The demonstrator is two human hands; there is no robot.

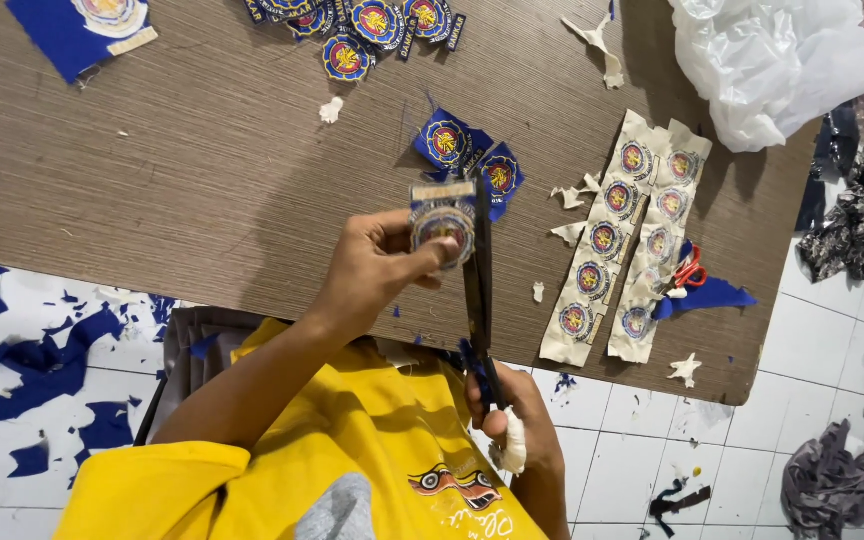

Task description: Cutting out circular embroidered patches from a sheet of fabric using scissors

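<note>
Even, moderately bright light falls on the brown wood-grain tabletop (182, 170). The left hand (377, 265) casts a soft, broad shadow to its left across the tabletop, indicating a source to the right. The crumpled translucent plastic bag (777, 65) at far right shows mild glare. Focus is sharp at centre; the yellow cotton shirt (352, 440) nearest the camera is slightly soft.

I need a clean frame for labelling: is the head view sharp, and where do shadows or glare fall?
Head view: mostly sharp; left hand and patch slightly soft. Soft shadow under the hand on the table. Plastic bag bright, nearly washed out. Scissors dark but distinct.
</note>
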